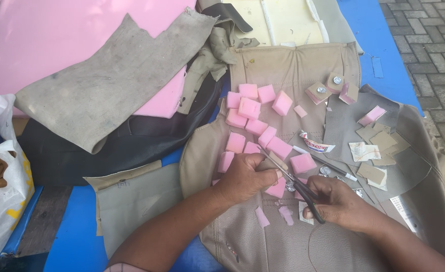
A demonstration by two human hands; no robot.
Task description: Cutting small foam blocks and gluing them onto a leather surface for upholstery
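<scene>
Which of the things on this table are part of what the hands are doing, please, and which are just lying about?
In use: scissors in right hand; pink foam piece under left hand; cut pink foam cubes.

Lying about: pen, white plastic bag, large pink foam sheet.

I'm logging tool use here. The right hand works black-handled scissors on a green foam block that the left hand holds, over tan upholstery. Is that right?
Not quite: the foam block is pink, not green, as the head view shows. The right hand does work the scissors while the left hand holds it, over tan upholstery.

White plastic bag (0, 171) cut by left edge, scissor handles (310, 201) hidden in right hand (341, 204)
</scene>
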